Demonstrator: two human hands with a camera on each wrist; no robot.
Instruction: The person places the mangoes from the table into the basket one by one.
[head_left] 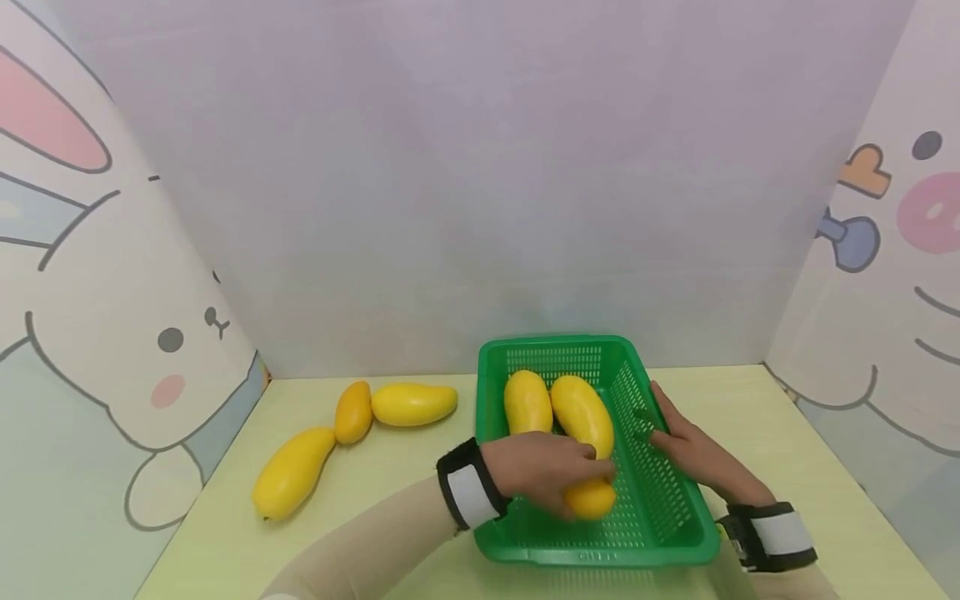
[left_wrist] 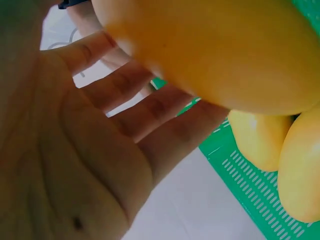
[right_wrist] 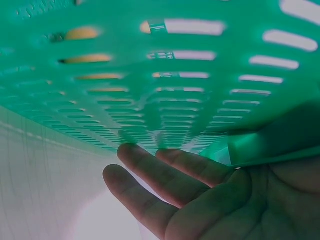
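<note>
In the head view my left hand reaches over the near part of a green plastic basket and grips a yellow-orange mango. The left wrist view shows its fingers lying along the underside of that mango. Farther back in the basket lie two more yellow mangoes, a left one and a right one. On the basket's right side rests my right hand. Its fingers, extended in the right wrist view, touch the slotted outer wall below the rim.
Left of the basket, on the pale yellow table, lie a long yellow mango, a small orange one and another yellow one. A plain wall stands behind, with cartoon-printed panels on both sides.
</note>
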